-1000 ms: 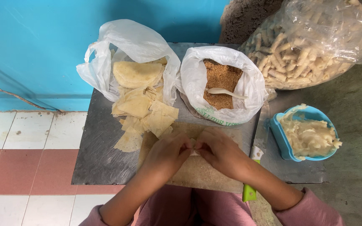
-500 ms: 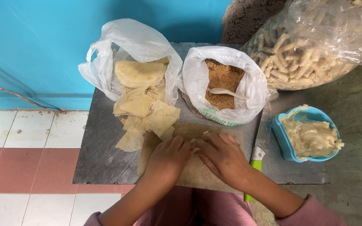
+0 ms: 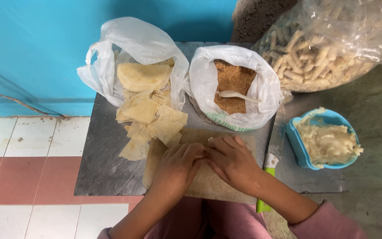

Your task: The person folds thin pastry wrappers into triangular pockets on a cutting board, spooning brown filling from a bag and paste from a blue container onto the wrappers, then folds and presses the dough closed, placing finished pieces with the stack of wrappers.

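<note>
Centrally, both hands are pressed palm down on a tan board (image 3: 208, 177) dusted with crumbs, which lies on a grey metal surface (image 3: 102, 168). The left hand (image 3: 177, 166) is laid flat with its fingers loosely curled, and the right hand (image 3: 233, 161) is spread beside it, fingertips touching those of the left. Something small is covered where the fingertips meet, but what it is cannot be told; no full grasp of any object is seen, only pressing contact.

Just left of the hands, thin pale wrapper sheets (image 3: 149, 119) are scattered on the surface, spilling out of an open white plastic bag (image 3: 129, 48) that holds more of them. Beside that, behind the hands, a 2nd white bag (image 3: 204, 84) is filled with brown breadcrumbs (image 3: 233, 79), and a pale spoon (image 3: 239, 95) is rested on them. To the right, a blue container (image 3: 295, 141) is heaped with a creamy white filling (image 3: 328, 139). Behind it, a large clear bag (image 3: 332, 40) is packed with pale rolled sticks. A green-handled tool (image 3: 264, 203) is seen at the board's right edge, partly hidden by the right forearm. Pink sleeves are visible at the bottom.
</note>
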`<move>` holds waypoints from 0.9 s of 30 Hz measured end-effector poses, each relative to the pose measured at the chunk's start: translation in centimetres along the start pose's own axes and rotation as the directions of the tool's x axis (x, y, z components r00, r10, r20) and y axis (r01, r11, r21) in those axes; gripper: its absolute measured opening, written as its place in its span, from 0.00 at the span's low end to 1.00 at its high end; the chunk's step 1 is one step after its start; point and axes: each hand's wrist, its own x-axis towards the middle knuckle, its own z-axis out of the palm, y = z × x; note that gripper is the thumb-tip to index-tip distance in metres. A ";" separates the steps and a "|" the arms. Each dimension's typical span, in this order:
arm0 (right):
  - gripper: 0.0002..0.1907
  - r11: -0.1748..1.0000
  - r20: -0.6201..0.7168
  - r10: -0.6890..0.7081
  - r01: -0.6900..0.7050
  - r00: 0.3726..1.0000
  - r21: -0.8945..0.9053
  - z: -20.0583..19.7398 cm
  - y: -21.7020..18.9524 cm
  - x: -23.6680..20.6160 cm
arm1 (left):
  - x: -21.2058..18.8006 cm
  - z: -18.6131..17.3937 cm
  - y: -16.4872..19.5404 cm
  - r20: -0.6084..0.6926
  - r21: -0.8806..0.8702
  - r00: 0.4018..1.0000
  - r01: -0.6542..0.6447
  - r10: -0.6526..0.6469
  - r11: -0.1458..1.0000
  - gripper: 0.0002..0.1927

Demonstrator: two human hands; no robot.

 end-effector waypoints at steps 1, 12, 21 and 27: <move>0.13 1.000 -0.009 0.005 -0.005 1.000 0.016 0.0 0.1 0.1 | 0.0 0.1 -0.2 0.003 0.021 1.000 -0.001 0.001 1.000 0.11; 0.17 0.969 -0.073 -0.107 0.088 0.992 -0.230 0.0 -0.3 -0.3 | -1.8 0.6 0.6 0.072 0.494 0.992 -0.129 0.107 0.860 0.26; 0.21 0.938 0.068 -0.018 0.040 0.998 -0.345 0.7 -0.2 0.5 | -1.4 1.7 0.1 -0.018 0.644 0.996 -0.058 0.091 0.763 0.27; 0.18 0.990 -0.073 0.045 -0.054 0.996 -0.133 0.4 0.0 1.2 | -0.3 1.5 -0.8 -0.054 0.560 0.994 -0.048 0.094 0.827 0.23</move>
